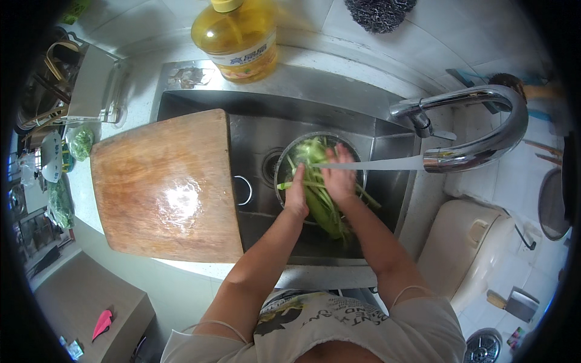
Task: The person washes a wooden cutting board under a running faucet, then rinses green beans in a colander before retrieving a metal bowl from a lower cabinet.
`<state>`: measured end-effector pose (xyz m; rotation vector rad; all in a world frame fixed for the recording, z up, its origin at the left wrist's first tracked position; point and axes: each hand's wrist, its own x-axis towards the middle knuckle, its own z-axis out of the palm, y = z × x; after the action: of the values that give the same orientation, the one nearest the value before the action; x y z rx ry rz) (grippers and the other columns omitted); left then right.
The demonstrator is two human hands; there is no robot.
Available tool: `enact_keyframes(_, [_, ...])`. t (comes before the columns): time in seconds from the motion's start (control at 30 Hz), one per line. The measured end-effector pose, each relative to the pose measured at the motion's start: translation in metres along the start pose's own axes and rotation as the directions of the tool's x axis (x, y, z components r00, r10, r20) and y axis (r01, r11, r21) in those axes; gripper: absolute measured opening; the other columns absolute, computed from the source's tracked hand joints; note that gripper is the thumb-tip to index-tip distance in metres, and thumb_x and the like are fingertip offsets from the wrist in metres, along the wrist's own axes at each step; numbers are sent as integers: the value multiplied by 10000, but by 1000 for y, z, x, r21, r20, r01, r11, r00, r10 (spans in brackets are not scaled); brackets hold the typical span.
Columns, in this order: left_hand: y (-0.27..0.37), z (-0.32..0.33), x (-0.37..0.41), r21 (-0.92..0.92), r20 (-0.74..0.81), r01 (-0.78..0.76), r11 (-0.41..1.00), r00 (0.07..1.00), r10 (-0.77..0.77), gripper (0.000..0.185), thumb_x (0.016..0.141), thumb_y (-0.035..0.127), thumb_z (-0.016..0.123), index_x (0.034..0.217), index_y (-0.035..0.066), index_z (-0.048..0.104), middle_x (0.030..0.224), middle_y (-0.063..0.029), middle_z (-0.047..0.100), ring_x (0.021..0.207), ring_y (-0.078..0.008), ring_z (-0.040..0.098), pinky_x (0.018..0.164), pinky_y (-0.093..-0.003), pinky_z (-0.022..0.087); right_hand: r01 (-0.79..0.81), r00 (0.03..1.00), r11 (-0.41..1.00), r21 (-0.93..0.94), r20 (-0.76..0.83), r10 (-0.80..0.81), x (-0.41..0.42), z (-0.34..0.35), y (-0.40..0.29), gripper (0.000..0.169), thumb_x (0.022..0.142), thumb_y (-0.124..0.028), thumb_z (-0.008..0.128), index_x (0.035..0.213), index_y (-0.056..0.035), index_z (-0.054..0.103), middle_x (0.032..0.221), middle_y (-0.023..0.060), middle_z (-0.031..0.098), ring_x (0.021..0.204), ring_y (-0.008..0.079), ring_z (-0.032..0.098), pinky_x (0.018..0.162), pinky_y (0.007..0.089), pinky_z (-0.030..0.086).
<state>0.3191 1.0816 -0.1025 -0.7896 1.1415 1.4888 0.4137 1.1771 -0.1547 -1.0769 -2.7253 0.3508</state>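
Note:
Long-stemmed leafy greens (324, 213) lie in a round metal bowl (278, 193) inside the stainless steel sink (254, 127). Some leaves and stems hang over the bowl's near and right rim. My left hand (296, 194) touches the greens on their left side, seen edge-on; its grip is hidden. On their right, my right hand (341, 179) rests against the stems, blurred by motion, its fingers apart. A stream of water (379, 164) runs from the chrome faucet (447, 159) onto the greens between both hands.
A wooden cutting board (168, 186) covers the sink's left part. Behind the sink stands a yellow oil bottle (240, 41). Bagged greens (59, 204) lie on the far-left counter, near a dish rack (93, 81). A beige lidded container (463, 240) is at right, and a cleaver (522, 305) hangs beyond.

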Motion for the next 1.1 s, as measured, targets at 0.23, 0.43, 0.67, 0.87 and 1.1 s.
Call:
enact_keyframes(0.23, [-16,-22,53,274,-191,16,962,981,38,677,732,287,758,1260,-6,452,1144,-159,557,987,-310,573,835,-450,480,-50,934,995,87,356,16,14,0,1,573,769,-347,658,1247,-81,486,1199,221,515,1134,369,471,963,463,389])
enact_keyframes(0.43, [-13,-19,75,98,-166,77,992,984,-60,604,857,447,553,1255,-2,485,1187,-158,554,1009,-308,571,863,-429,453,-372,814,899,229,546,198,16,-10,-16,605,764,-300,657,1285,-58,468,1196,189,552,1095,370,521,926,462,420])
enact_keyframes(0.67, [-19,-34,74,-224,381,168,960,922,-73,497,965,431,312,1259,67,480,1227,-128,536,1115,-291,517,972,-437,400,-87,980,991,98,187,68,-14,-36,-57,730,808,-509,563,1358,-63,382,1354,244,390,1236,421,376,1026,545,260])
enact_keyframes(0.87, [6,-11,13,-43,90,83,996,993,-79,712,838,505,600,1334,33,403,1294,-144,490,1138,-280,508,973,-403,396,-131,989,991,37,74,128,15,-12,-5,554,830,-267,593,1308,-47,420,1264,221,457,1154,394,438,972,501,346])
enact_keyframes(1.1, [-20,-3,8,125,-38,-239,963,969,246,759,816,219,684,1395,17,238,1317,-148,435,1223,-275,419,1002,-371,357,47,973,977,209,213,-92,5,-15,-12,506,815,-167,574,1291,-67,434,1229,198,490,1152,371,452,990,486,335])
